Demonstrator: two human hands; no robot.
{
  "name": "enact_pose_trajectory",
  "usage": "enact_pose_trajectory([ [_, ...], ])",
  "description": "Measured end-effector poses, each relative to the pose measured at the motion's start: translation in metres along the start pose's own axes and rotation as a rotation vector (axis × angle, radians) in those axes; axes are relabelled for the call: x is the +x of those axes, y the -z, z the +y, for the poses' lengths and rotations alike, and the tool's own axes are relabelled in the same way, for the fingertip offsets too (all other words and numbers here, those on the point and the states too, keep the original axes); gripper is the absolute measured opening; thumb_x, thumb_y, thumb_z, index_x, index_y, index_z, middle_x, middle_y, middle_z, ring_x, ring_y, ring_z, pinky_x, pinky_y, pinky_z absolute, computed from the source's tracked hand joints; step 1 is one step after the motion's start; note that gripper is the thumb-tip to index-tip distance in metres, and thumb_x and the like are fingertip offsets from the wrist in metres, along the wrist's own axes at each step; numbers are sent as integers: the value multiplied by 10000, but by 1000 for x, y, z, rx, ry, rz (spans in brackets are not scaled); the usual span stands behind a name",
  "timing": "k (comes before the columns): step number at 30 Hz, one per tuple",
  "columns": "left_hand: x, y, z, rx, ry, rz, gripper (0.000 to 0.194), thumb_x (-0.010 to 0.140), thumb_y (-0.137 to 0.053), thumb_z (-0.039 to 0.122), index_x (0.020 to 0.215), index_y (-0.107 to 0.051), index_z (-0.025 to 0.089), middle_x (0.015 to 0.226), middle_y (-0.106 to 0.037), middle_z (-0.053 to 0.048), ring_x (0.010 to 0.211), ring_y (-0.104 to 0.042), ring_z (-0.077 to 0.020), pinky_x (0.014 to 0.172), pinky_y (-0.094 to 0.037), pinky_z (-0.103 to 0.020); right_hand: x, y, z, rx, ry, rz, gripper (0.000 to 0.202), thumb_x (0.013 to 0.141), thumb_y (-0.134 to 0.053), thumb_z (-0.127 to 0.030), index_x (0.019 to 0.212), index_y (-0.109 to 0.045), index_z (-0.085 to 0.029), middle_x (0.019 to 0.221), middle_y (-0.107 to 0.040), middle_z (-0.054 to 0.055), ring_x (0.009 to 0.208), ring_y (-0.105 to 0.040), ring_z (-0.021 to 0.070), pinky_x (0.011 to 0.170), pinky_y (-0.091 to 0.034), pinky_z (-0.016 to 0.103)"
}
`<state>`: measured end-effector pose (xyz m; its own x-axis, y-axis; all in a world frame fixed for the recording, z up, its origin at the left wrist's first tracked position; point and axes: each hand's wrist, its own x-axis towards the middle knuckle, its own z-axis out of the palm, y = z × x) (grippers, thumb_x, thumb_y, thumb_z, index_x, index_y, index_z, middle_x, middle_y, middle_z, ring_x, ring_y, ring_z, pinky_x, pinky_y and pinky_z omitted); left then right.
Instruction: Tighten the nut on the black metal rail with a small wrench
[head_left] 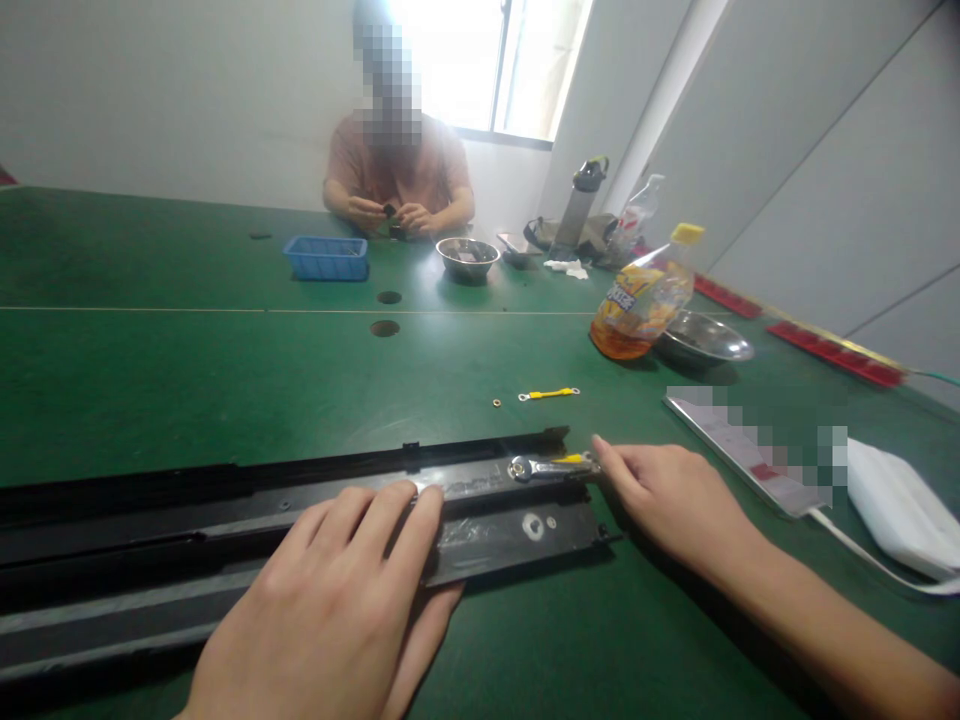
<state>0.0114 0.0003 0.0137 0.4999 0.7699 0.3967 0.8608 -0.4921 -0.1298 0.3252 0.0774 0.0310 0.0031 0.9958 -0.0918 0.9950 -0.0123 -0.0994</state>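
Note:
A long black metal rail [487, 540] lies across the green table from the left edge to the middle. My left hand [337, 590] grips it, fingers over the top and thumb beneath. My right hand [660, 490] is closed at the rail's right end, on the handle end of a small silver wrench [547, 468]. The wrench's ring head sits over a fastener on the rail. Part of a yellow wire shows behind the wrench. Beyond the rail lie a yellow wire with ring terminals [550, 394] and a small brass-coloured ring [496, 403].
A phone [742, 450] and a white cabled object [896, 505] lie at right. Behind stand a bottle of orange drink [634, 310], a metal bowl [705, 340], another bowl [468, 258] and a blue basket [327, 260]. A person [401, 170] sits opposite, handling a small dark part.

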Motion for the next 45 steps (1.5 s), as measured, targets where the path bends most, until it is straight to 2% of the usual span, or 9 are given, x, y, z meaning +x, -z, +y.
enact_pose_trajectory([
  [9, -2, 0, -1, -3, 5, -9, 587, 918, -624, 446, 1447, -572, 197, 1288, -692, -107, 1068, -614, -307, 897, -481, -475, 0, 0, 1, 11, 6, 5, 636, 1084, -300, -551, 669, -674, -246, 751, -776, 91, 738, -732, 302, 657, -406, 341],
  [30, 1, 2, 0, -14, 14, -11, 543, 929, -619, 434, 1414, -592, 192, 1271, -689, -115, 1062, -615, -307, 883, -503, -482, 1, -2, 3, 2, 26, 7, 643, 1083, -289, -557, 668, -670, -247, 746, -774, 92, 742, -738, 308, 659, -410, 351],
  [45, 3, 14, 5, -53, 76, -129, 485, 1031, -466, 449, 1434, -533, 189, 1303, -651, -119, 1128, -591, -312, 904, -512, -477, 0, -1, 4, 20, 70, 31, 647, 1069, -296, -568, 714, -721, -234, 797, -784, 112, 778, -727, 321, 668, -414, 357],
])
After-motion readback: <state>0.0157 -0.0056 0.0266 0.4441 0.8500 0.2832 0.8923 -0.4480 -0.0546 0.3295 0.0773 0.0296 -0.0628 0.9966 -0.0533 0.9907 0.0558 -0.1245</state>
